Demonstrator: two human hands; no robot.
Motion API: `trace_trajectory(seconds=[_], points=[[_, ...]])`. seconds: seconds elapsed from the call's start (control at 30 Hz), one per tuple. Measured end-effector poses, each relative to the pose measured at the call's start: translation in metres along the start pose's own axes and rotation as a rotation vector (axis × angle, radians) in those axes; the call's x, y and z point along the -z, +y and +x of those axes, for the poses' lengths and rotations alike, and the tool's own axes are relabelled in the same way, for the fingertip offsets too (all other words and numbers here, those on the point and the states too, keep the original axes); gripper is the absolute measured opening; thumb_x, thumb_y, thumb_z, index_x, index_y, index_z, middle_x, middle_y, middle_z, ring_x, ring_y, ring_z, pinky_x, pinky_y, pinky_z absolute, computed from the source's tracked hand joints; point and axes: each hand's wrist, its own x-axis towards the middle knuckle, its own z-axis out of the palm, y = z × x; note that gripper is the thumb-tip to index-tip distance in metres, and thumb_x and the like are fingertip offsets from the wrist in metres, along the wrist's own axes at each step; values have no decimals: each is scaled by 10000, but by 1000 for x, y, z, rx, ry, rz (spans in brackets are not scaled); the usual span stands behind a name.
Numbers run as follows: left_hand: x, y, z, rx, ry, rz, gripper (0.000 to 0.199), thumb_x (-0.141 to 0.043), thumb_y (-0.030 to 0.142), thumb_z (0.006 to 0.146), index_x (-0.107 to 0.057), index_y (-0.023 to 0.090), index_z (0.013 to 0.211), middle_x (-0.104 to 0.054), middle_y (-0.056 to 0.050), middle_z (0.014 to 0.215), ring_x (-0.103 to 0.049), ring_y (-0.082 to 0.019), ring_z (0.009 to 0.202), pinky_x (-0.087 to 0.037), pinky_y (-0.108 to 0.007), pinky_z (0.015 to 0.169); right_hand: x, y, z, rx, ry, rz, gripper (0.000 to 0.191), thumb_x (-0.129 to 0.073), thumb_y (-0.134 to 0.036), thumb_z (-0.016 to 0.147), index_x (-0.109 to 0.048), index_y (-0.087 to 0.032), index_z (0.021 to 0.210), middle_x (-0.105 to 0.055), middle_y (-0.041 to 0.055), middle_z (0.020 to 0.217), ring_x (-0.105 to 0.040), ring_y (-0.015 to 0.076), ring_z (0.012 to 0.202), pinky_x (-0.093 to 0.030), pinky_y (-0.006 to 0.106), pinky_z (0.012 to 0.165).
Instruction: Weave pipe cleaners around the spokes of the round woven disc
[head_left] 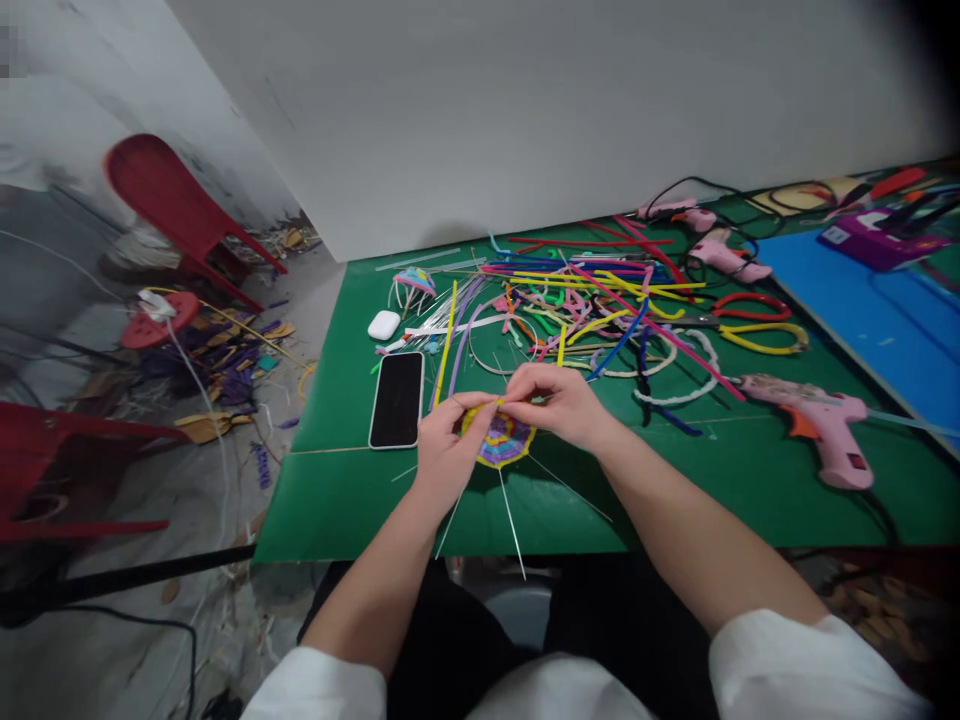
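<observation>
Between my hands, over the green table's near part, is a round disc woven from pipe cleaners (508, 449). Its rings are purple, blue, red and yellow, with a yellow outer edge, and thin pale spokes stick out all around. My left hand (448, 446) pinches its left and upper edge. With thumb and fingers together, my right hand (559, 402) grips the yellow pipe cleaner at the top edge; the fingertips of both hands nearly meet there. My fingers hide the disc's upper part. A smartphone (397, 400) with a dark screen lies just left of my left hand.
Beyond my hands spreads a heap of coloured pipe cleaners (592, 300). Scissors (765, 338) with red and yellow handles and a pink glue gun (825, 420) lie to the right. A small striped dome (414, 283) and a white case (384, 325) sit at the left.
</observation>
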Motion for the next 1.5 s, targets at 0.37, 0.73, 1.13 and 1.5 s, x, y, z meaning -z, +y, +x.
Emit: trace_trajectory(seconds=[0.37,0.73,1.13,1.5], points=[[96,-10,23,70,-443,538,712,-556,432,809,-236,247,1418,-374,-101,1416,-217,-281,1359,-220,-506,1091,18,2,3,-88,339,27,151,-727,-293,652,-623,-191,692,-619,-4,689,-588,120,633,-498,255,591],[93,-27,12,-77,-347,1082,401,-441,319,887,-490,188,1263,-550,-79,1267,-312,-306,1313,-228,-536,1068,17,-2,5,-76,388,-67,92,-718,-214,651,-653,-219,716,-647,-11,739,-613,123,679,-518,259,641],[96,24,19,-88,-520,193,450,-507,346,854,-455,247,1290,-505,-51,1312,-455,-205,1218,-365,-373,1027,14,-57,33,-37,205,-239,126,-739,-267,640,-668,-220,733,-661,-1,730,-619,135,648,-521,269,605],[77,35,20,-85,-716,12,660,-503,231,826,-214,265,1418,-392,-47,1410,-418,-207,1256,-374,-361,1034,23,-104,57,-93,-113,-359,172,-754,-335,605,-691,-193,678,-669,30,696,-623,145,638,-532,237,549]])
